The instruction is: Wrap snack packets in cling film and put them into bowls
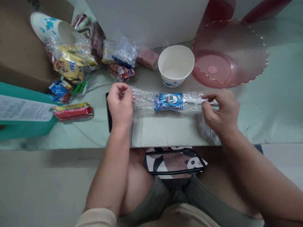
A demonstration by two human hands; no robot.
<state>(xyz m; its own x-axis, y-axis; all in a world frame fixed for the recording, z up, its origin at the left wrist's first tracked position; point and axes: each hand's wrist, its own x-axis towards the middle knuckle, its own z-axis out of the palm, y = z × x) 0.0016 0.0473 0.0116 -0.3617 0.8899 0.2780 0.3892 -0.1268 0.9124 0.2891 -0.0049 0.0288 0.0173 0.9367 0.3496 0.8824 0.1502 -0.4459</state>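
A small blue snack packet [170, 101] lies wrapped inside a clear plastic bag [144, 98], which is stretched sideways above the table's front part. My left hand [120, 105] pinches the bag's left end between thumb and fingers. At the right end, my right hand [221, 110] has its thumb and fingers closed on the same plastic. Just beyond the packet stands a white paper bowl [176, 64] with a blue leaf print, upright. Partly hidden under my left wrist is a dark flat object [109, 118], perhaps a phone.
Several wrapped snacks [71, 64] spill from a tipped paper bowl [50, 28] at the back left, beside a cardboard box [21, 47]. A red snack pack [74, 112] lies near a green bag [28, 129]. A pink gold-rimmed bowl [246, 60] stands at the back right.
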